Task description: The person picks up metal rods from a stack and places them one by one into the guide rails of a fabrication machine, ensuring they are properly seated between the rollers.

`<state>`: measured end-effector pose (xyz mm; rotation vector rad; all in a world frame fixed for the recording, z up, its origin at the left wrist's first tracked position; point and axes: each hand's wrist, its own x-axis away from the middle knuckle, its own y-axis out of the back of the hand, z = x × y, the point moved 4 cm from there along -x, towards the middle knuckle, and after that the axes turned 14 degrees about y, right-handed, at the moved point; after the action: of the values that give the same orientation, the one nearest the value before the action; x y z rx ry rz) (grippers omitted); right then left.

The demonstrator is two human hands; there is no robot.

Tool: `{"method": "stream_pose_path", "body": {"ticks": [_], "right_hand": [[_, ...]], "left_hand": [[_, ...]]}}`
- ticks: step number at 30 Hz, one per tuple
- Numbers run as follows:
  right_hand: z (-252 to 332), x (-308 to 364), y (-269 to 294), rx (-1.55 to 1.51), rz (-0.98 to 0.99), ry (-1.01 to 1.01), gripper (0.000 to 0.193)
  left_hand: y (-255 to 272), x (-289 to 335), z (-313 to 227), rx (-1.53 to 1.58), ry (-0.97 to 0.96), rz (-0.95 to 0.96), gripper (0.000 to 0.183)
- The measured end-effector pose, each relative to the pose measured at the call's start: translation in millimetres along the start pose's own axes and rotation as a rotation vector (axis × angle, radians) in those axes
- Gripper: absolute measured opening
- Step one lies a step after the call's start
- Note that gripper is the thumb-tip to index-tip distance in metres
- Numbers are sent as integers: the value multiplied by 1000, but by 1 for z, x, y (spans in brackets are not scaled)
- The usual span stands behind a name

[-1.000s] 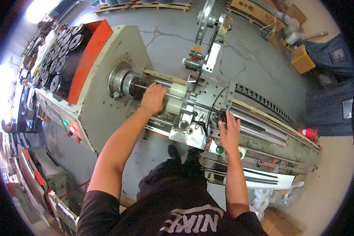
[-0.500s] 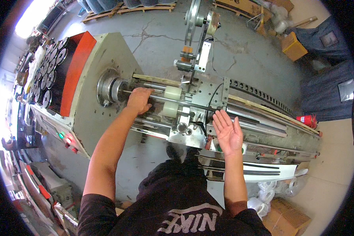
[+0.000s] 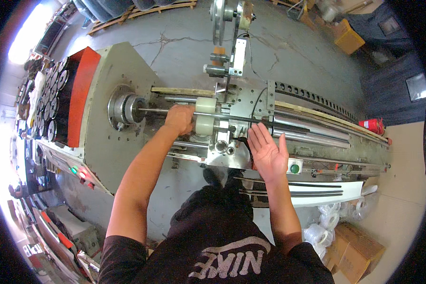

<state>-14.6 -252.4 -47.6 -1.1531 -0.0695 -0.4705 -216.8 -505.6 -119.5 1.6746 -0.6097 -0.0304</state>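
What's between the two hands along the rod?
Head view: two pale rollers flanking the rod, then part of a metal plate, between left hand and right hand.

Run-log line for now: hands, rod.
left hand: over slim metal rod, grip unclear | right hand: open, palm up, by rod, contact unclear | rod: left end at chuck

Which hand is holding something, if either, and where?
The left hand appears closed around the metal rod, between the chuck and white rollers. The right hand is open, holding nothing.
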Motion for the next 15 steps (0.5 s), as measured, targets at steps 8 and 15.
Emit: {"method": "stream_pose_path", "body": {"ticks": [8, 15], "right_hand": [[1, 2, -22, -209, 61, 49, 88], [-17, -2, 9, 1524, 218, 339, 68]], "left_hand": [[5, 5, 20, 4, -63, -77, 58], [7, 4, 82, -62, 37, -50, 68]]}}
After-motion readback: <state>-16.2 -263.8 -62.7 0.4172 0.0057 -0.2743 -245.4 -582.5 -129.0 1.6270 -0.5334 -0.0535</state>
